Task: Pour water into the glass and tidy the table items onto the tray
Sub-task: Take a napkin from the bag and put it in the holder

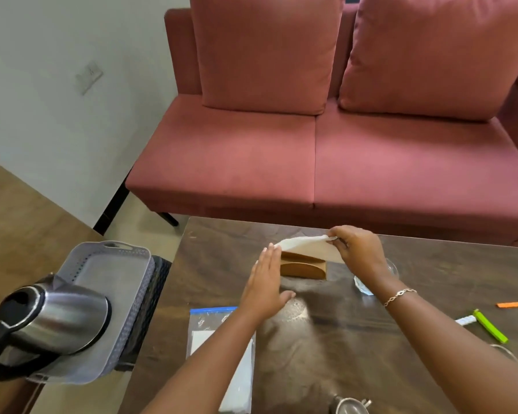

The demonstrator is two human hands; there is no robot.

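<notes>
A white napkin point(305, 245) hangs over the wooden napkin holder point(302, 267) on the dark table point(326, 348). My right hand point(358, 249) pinches the napkin's right end. My left hand point(266, 285) is flat and open, its fingertips touching the napkin's left end beside the holder. A clear glass point(393, 268) stands behind my right wrist, partly hidden. The grey tray point(102, 282) rests on a stool left of the table. A steel kettle point(45, 318) with a black handle stands on the tray.
A zip bag point(219, 348) with white sheets lies under my left forearm. At the right are an orange stick point(516, 304), a green clip point(491, 325) and a small white item point(465, 320). A metal object point(349, 406) sits at the near edge. A red sofa point(341, 150) stands beyond the table.
</notes>
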